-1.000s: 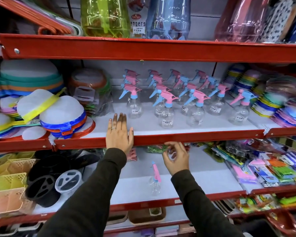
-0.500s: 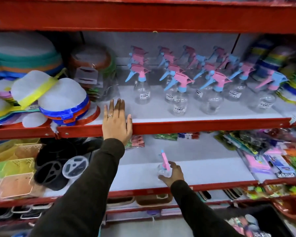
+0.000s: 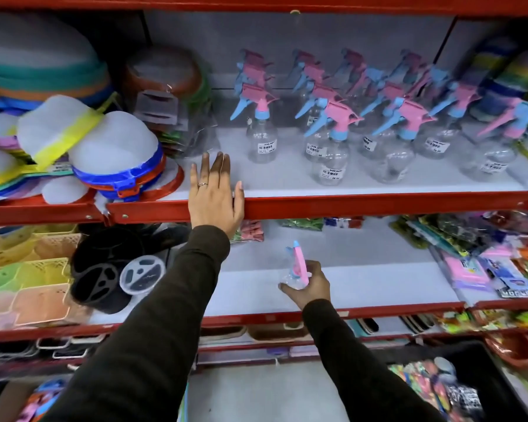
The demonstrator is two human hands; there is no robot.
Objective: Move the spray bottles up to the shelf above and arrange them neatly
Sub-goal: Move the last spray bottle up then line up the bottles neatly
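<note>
While the left hand (image 3: pixel 214 196) lies flat and released on the upper shelf (image 3: pixel 378 205), the right hand (image 3: pixel 310 284) at five o'clock grasps a spray bottle (image 3: pixel 296 266).

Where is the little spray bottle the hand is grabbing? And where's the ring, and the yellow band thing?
spray bottle (image 3: pixel 296 263), head view, on its pink trigger head.
ring (image 3: pixel 202 184), head view, on the band around a finger of the left hand.
yellow band (image 3: pixel 63 138), head view, on the strip across the white cover.

The right hand (image 3: pixel 310 286) has come down from the upper shelf edge and now grips the bottle (image 3: pixel 296 269) on the lower shelf.
</note>
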